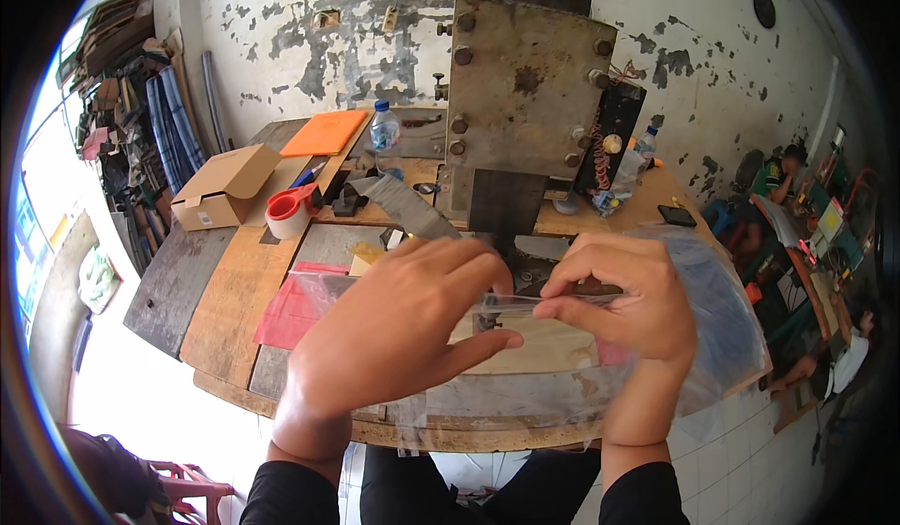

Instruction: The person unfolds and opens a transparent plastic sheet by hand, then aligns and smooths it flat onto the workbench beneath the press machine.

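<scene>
Hands frame a clear plastic sheet [530,397], which hangs between them above the near side of the wooden table [220,337]. Your right hand [628,291] pinches the sheet's upper edge between thumb and bent forefinger. The sheet looks light, limp and slippery, likely to crease or cling; a gentle fingertip pinch near each upper corner should suit it best. Your left hand [398,323] shows its back, thumb standing apart from curled, slightly blurred fingers; whether they grip the film, I cannot tell. Your forearms stand nearly upright from the lower edge, fingers pointing toward each other. Further out, a flat pink piece [278,319] lies to the left, more clear plastic [717,309] to the right, a bolted metal machine [530,94] ahead, and a tape roll [288,217] and brown cardboard box [223,187] farther left.
</scene>
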Available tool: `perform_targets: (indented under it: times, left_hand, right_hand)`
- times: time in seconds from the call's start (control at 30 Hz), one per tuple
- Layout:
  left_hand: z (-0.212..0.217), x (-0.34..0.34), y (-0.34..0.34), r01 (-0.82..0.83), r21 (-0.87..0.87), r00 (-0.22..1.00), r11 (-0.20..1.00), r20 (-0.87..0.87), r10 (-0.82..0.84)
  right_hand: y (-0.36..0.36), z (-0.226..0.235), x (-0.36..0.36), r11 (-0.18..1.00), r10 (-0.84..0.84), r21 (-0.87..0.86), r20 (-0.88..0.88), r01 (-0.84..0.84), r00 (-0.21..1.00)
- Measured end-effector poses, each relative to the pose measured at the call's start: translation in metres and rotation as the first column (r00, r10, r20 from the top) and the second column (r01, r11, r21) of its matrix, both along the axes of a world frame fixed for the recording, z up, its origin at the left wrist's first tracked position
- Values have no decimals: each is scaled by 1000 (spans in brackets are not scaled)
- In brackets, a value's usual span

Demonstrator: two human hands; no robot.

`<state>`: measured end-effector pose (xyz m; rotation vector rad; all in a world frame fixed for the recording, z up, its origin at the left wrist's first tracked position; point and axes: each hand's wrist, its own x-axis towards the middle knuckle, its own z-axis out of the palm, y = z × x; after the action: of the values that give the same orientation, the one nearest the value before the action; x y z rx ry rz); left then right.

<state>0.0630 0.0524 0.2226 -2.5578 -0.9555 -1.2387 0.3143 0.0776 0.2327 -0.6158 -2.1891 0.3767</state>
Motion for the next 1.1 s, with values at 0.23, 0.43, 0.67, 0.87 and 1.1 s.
perform_targets:
  times: [0.23, 0.43, 0.67, 0.87, 1.1]
  left_hand:
    - [12, -29, 4, -16, -219, 1000, 976, 10, 19]
    - [19, -38, -11, -22, -247, 988, 969, 143, 59]
    - [19, -54, -35, 112, -486, 993, 867, 32, -111]
    - [23, -45, -36, 52, -391, 999, 919, 12, -51]
    - [17, -31, -21, 195, -378, 981, 905, 89, -175]
  right_hand:
    - [8, 6, 26, 963, -64, 258, -87, 84, 994]
    - [-12, 13, 30, 916, -44, -393, 119, 88, 992]
    - [-15, 5, 13, 883, 58, -462, -70, -84, 996]
    - [-21, -5, 0, 926, 148, -320, -176, -198, 973]
    - [-22, -8, -10, 971, 94, -212, -102, -114, 990]
